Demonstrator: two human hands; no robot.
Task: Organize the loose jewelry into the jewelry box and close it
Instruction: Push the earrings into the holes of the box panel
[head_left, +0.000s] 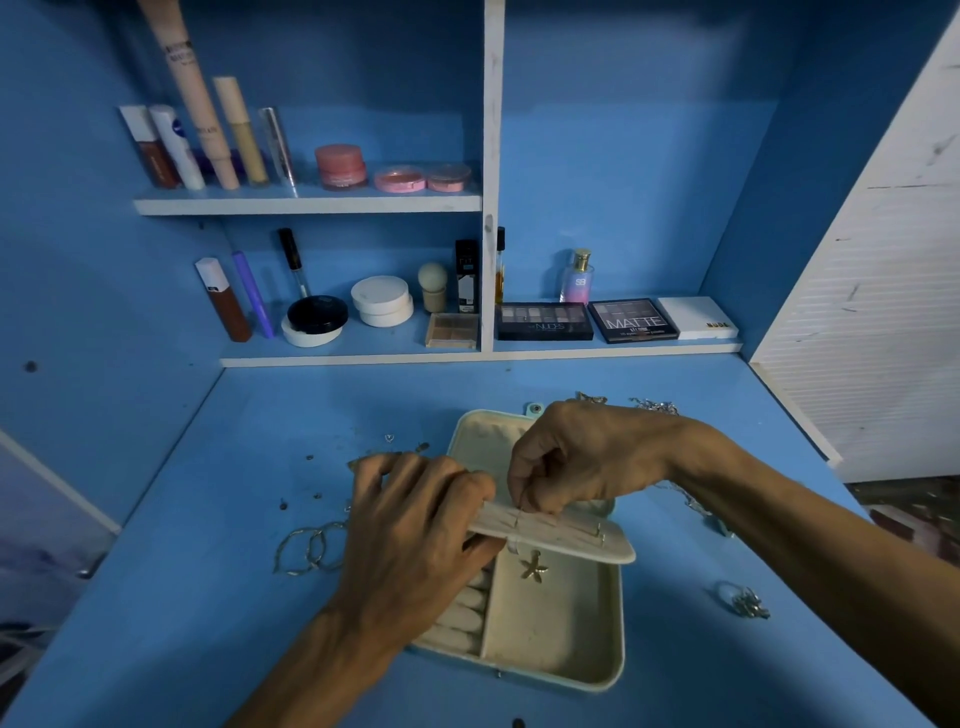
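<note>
Cream jewelry box (550, 623) lies open at 6 o'clock on the blue desk (218, 597), both hands working over it. At the box's 9 o'clock, the left hand (415, 525) grips the left end of the hinged earring panel (566, 538), fingers close together and curled over its edge. From 1 o'clock, the right hand (582, 457) pinches a thin wire hook (519, 512) between thumb and forefinger against the panel's upper face. A gold starfish charm (533, 567) hangs just under the panel, at 6 o'clock from those fingertips, over the box's large compartment. Loose hoops (311, 548) lie at 9 o'clock beside the left hand, a silver cluster (743, 600) at 3 o'clock, and tangled chains (649, 405) at 12 o'clock behind the right wrist.
</note>
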